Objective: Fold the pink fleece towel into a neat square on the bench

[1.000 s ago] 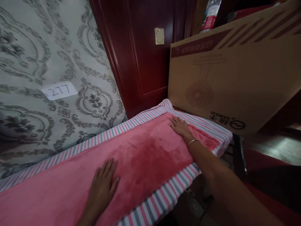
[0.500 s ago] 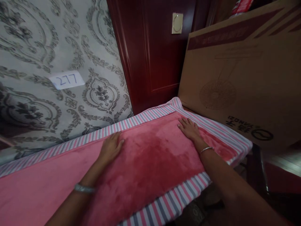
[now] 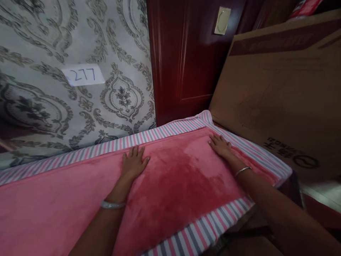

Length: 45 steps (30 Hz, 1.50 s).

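A long pink plush cover (image 3: 170, 192) with a border of pink, grey and white stripes (image 3: 186, 238) lies spread out before me. Darker red patches show in the pile between my hands. My left hand (image 3: 134, 161) lies flat on the plush near the far striped edge, its fingers spread. Toward the right end, my right hand (image 3: 220, 145) also rests flat on the plush with its fingers apart. Neither hand grips anything. A bangle circles each wrist.
Patterned wallpaper (image 3: 87, 42) with a paper label reading 277 (image 3: 84, 75) stands behind the cover. Beside it is a dark red wood panel (image 3: 183, 53) with a cream switch plate (image 3: 222, 20). A large cardboard box (image 3: 287, 96) leans at the right end.
My left hand has slid a little and its fingers have spread wider. My right hand stays near the same spot on the cover. The view has shifted slightly.
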Available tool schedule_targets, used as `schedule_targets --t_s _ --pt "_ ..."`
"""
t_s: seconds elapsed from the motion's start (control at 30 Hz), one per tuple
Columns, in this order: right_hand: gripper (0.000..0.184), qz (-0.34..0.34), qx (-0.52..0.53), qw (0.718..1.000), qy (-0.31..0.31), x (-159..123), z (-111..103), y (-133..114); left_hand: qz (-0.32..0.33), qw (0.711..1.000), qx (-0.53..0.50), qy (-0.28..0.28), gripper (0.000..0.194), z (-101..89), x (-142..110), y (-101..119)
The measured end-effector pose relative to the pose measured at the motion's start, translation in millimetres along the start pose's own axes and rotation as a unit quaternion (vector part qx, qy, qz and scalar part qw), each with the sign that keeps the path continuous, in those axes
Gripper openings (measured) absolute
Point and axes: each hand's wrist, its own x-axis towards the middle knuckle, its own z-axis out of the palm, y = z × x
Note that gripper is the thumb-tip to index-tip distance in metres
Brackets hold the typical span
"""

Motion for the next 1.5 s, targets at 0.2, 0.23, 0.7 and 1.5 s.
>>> schedule_targets --t_s 0.2,0.23,0.7,1.5 --pt "0.056 -0.386 0.049 0.92 -0.038 -57 9 -140 0.002 1.0 -0.001 0.003 0.067 -0.4 0 0" --pt "0.058 -0.445 0.051 0.892 -0.07 -63 15 -158 0.003 1.0 -0.003 0.004 0.067 -0.4 1 0" --pt "0.065 -0.041 -0.018 0.998 -0.038 92 23 23 0.015 1.0 -0.003 -0.001 0.067 6.7 7 -3" --pt "0.062 -0.088 -0.037 0.993 -0.063 -80 -9 57 0.03 0.999 0.0 0.015 0.071 0.8 15 -4"
